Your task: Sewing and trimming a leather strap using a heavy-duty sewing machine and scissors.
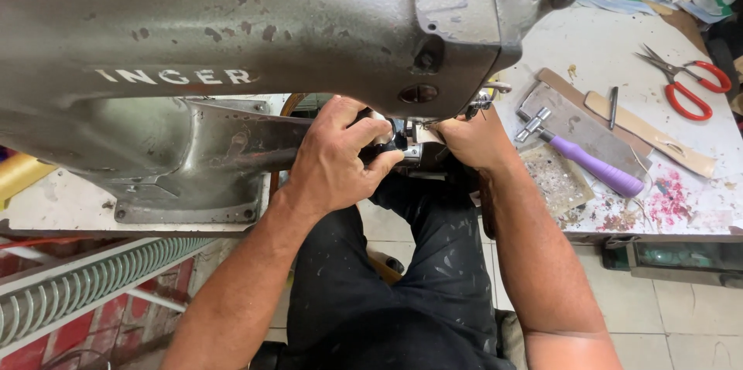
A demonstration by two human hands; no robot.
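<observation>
Under the head of the worn grey metal sewing machine (pixel 232 37), the left hand (pixel 333 161) and right hand (pixel 472 142) both pinch a small dark workpiece (pixel 398 145) at the needle, with stitching seemingly under way and its extent hidden.

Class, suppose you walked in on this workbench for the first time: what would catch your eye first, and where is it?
The big worn grey sewing machine fills the top of the view. Under its head, the left hand and right hand press together around a small dark workpiece. On the white table to the right lie red-handled scissors and a purple-handled hammer.
</observation>
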